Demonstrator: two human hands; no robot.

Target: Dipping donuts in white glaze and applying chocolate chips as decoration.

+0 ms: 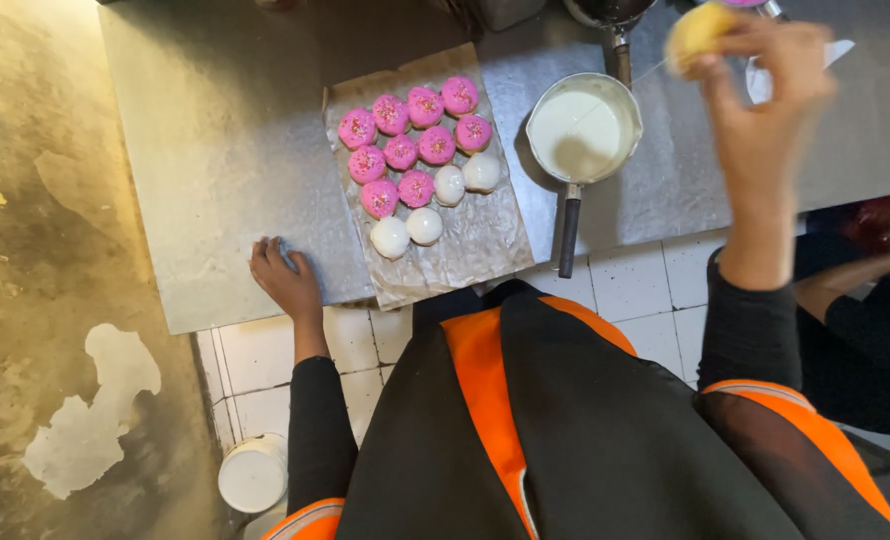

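Note:
My right hand (760, 110) is raised over the metal counter (225, 150) at the upper right and grips a small yellow cake ball (695, 32) in its fingertips. A saucepan of white glaze (582, 130) with a black handle sits just left of that hand. On a sheet of parchment (475, 245) lie several pink sprinkled balls (402, 152) and several plain white-glazed ones (425, 226). My left hand (283, 277) rests flat on the counter's front edge, left of the parchment, holding nothing.
A second dark pan (615, 12) stands behind the saucepan at the top edge. White floor tiles (645, 290) show below the counter, with a white bucket (253, 476) at the lower left. Another person's dark sleeve (865, 330) is at the right.

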